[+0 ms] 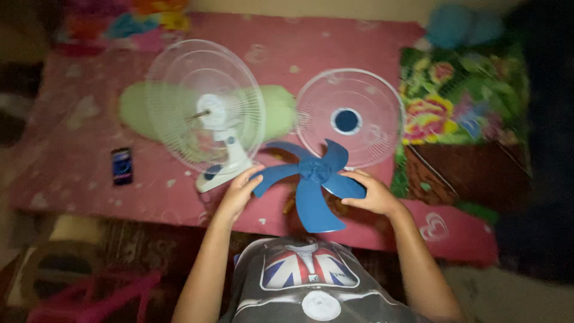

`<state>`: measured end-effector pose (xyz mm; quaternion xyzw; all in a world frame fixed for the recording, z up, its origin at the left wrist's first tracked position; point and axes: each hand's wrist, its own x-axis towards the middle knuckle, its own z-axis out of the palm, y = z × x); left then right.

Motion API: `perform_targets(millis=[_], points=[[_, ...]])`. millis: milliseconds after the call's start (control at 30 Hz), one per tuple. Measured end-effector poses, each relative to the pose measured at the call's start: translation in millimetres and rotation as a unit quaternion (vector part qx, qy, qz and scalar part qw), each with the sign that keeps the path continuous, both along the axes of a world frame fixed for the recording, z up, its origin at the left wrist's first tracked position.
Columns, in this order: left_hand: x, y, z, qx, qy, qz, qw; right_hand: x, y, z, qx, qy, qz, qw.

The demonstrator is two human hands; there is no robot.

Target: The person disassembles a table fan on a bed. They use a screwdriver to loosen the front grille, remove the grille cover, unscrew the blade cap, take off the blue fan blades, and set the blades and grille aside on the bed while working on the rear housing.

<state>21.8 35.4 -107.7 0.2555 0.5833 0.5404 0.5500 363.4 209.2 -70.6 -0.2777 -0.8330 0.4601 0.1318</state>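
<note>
Both hands, L (239,190) + R (372,192), hold blue fan blade (314,179).

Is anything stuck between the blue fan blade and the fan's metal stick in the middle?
Nothing visible. The blue fan blade, held by the left hand and right hand, sits right of the fan's shaft, with only pink bedding between.

Whole head view soft and dim, fine detail lost. Blue fan blade (315,179) hides part of left hand (240,190) fingers and right hand (372,192) fingertips. Rear guard (205,104) covers fan motor, only shaft shows. Phone (121,165) screen too small to read. Pink object (89,296) bottom left cut by edge, blurred. Teal thing (463,25) top right unclear
</note>
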Motion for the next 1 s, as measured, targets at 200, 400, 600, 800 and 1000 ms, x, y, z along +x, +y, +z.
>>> perform_targets(millis=[200, 400, 600, 800, 1000], points=[[-30, -29, 42, 0.098, 0.040, 0.086, 0.991, -59, 1, 24, 0.193, 0.003, 0.019, 0.981], [-57, -39, 60, 0.132, 0.022, 0.147, 0.980, -123, -7, 27, 0.287, 0.056, -0.001, 0.956], [-107, -33, 63, 0.201, 0.044, 0.159, 0.966, -194, -38, 29, 0.292, 0.101, -0.131, 0.942], [-189, -30, 69, 0.229, 0.028, 0.115, 0.966, -272, -61, 36, 0.284, 0.144, -0.225, 0.921], [-266, -35, 57, 0.245, -0.045, 0.100, 0.963, -331, -67, 35, 0.314, 0.140, -0.232, 0.910]])
